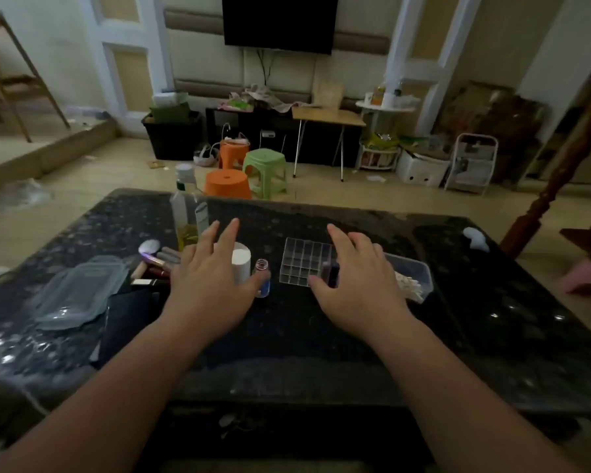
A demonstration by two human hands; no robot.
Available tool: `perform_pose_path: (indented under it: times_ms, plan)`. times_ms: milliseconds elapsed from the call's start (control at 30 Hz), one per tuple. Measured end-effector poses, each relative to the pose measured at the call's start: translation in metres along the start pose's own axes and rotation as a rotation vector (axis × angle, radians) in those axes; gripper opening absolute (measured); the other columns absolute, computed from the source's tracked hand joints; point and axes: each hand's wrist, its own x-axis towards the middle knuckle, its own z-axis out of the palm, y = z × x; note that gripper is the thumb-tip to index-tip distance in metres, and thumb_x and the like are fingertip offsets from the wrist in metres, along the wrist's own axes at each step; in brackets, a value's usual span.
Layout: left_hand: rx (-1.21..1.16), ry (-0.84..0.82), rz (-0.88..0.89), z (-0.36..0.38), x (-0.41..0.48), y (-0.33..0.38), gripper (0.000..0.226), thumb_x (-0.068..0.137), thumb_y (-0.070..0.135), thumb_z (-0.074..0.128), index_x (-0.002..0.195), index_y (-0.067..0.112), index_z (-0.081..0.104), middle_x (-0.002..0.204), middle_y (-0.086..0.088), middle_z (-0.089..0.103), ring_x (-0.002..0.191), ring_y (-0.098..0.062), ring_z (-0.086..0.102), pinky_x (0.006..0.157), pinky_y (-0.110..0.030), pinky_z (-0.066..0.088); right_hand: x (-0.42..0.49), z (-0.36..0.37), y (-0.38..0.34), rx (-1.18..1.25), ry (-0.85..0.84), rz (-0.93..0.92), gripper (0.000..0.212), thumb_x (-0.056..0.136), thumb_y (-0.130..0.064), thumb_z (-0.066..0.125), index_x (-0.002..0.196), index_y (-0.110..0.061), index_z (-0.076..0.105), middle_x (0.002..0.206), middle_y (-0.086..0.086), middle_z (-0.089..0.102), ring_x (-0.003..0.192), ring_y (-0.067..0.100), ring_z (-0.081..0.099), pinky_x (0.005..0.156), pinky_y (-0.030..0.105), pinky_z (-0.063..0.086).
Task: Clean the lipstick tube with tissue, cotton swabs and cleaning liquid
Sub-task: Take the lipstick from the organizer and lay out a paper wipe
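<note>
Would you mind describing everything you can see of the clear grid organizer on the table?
The clear grid organizer looks like transparent plastic, divided into rows of small square compartments. It sits on the dark speckled table, between a small open vial of blue liquid and a clear tub of cotton swabs. The right hand hovers over its right side, hiding that part. A dark tube seems to stand in a front compartment.

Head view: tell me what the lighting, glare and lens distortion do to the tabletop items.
Head view: dim light leaves the black tabletop murky, with small glare specks along its left and right edges; the tall oil bottle is soft and ghosted; wide-angle distortion bows the table's far edge and tilts the walls; both open hands, left hand and right hand, look slightly motion-blurred; the clear grid organizer is hard to read.
</note>
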Motion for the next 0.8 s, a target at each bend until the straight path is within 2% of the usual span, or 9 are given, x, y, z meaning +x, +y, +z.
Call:
perform_pose_path:
  times_ms: [100, 167, 300, 367, 433, 500, 600, 700, 800]
  plan:
    - [-0.020, 0.026, -0.033, 0.025, 0.027, -0.015, 0.088, 0.087, 0.068, 0.049, 0.156, 0.037, 0.004, 0.167, 0.000, 0.012, 0.151, -0.029, 0.015, 0.120, -0.051, 0.015, 0.027, 0.028, 0.012, 0.029, -0.013, 0.018, 0.085, 0.087, -0.058, 0.056, 0.154, -0.037, 0.008, 0.156, 0.002, 0.027, 0.141, 0.023, 0.027, 0.117, 0.043, 0.030]
    - [-0.026, -0.016, -0.022, 0.042, 0.044, -0.024, 0.090, 0.086, 0.065, 0.054, 0.156, 0.037, 0.004, 0.167, 0.002, 0.011, 0.151, -0.027, 0.015, 0.120, -0.049, 0.017, 0.042, 0.046, 0.021, 0.043, -0.043, 0.036, 0.085, 0.087, -0.057, 0.057, 0.153, -0.038, 0.007, 0.157, 0.000, 0.025, 0.142, 0.021, 0.025, 0.118, 0.043, 0.027]
    - [-0.003, -0.065, 0.059, 0.065, 0.081, -0.026, 0.090, 0.086, 0.057, 0.062, 0.155, 0.037, 0.008, 0.165, 0.008, 0.012, 0.151, -0.020, 0.012, 0.120, -0.043, 0.018, 0.075, 0.072, 0.033, 0.079, -0.058, 0.044, 0.085, 0.087, -0.056, 0.058, 0.153, -0.039, 0.007, 0.156, -0.004, 0.023, 0.141, 0.018, 0.024, 0.118, 0.039, 0.025]
    - [-0.021, -0.075, 0.083, 0.073, 0.095, -0.025, 0.084, 0.088, 0.051, 0.064, 0.155, 0.034, 0.017, 0.163, 0.009, 0.018, 0.148, -0.017, 0.018, 0.119, -0.037, 0.020, 0.089, 0.081, 0.038, 0.071, -0.071, 0.018, 0.084, 0.088, -0.057, 0.057, 0.153, -0.038, 0.008, 0.155, -0.005, 0.023, 0.140, 0.017, 0.024, 0.117, 0.037, 0.025]
    - [-0.050, -0.102, 0.079, 0.080, 0.107, -0.026, 0.078, 0.089, 0.047, 0.065, 0.153, 0.033, 0.024, 0.159, 0.010, 0.026, 0.142, -0.017, 0.031, 0.114, -0.036, 0.031, 0.103, 0.086, 0.044, 0.063, -0.071, -0.001, 0.082, 0.088, -0.058, 0.056, 0.153, -0.038, 0.010, 0.153, -0.007, 0.024, 0.139, 0.016, 0.025, 0.116, 0.035, 0.026]
    - [-0.075, -0.124, 0.062, 0.087, 0.117, -0.029, 0.074, 0.090, 0.047, 0.064, 0.152, 0.035, 0.026, 0.156, 0.011, 0.031, 0.129, -0.017, 0.049, 0.104, -0.036, 0.044, 0.113, 0.088, 0.052, 0.061, -0.062, -0.009, 0.079, 0.088, -0.057, 0.056, 0.152, -0.036, 0.015, 0.150, -0.009, 0.028, 0.137, 0.015, 0.027, 0.115, 0.035, 0.029]
    - [-0.062, -0.138, 0.027, 0.095, 0.127, -0.030, 0.070, 0.090, 0.049, 0.064, 0.149, 0.036, 0.030, 0.152, 0.012, 0.036, 0.115, -0.018, 0.060, 0.092, -0.036, 0.049, 0.117, 0.092, 0.062, 0.067, -0.082, 0.003, 0.076, 0.089, -0.053, 0.058, 0.152, -0.032, 0.021, 0.148, -0.009, 0.033, 0.135, 0.015, 0.030, 0.114, 0.035, 0.033]
    - [-0.021, -0.087, 0.008, 0.095, 0.133, -0.034, 0.059, 0.088, 0.045, 0.065, 0.142, 0.029, 0.046, 0.144, 0.007, 0.048, 0.119, -0.022, 0.056, 0.096, -0.041, 0.048, 0.112, 0.094, 0.066, 0.072, -0.101, 0.015, 0.072, 0.089, -0.052, 0.060, 0.150, -0.029, 0.030, 0.147, -0.008, 0.037, 0.134, 0.015, 0.034, 0.111, 0.034, 0.034]
    - [0.080, -0.023, -0.030, 0.089, 0.136, -0.043, 0.049, 0.082, 0.037, 0.069, 0.128, 0.020, 0.061, 0.128, -0.005, 0.058, 0.116, -0.030, 0.050, 0.096, -0.044, 0.044, 0.108, 0.094, 0.068, 0.071, -0.101, 0.010, 0.061, 0.087, -0.050, 0.062, 0.141, -0.026, 0.045, 0.135, -0.008, 0.047, 0.124, 0.014, 0.043, 0.105, 0.032, 0.041]
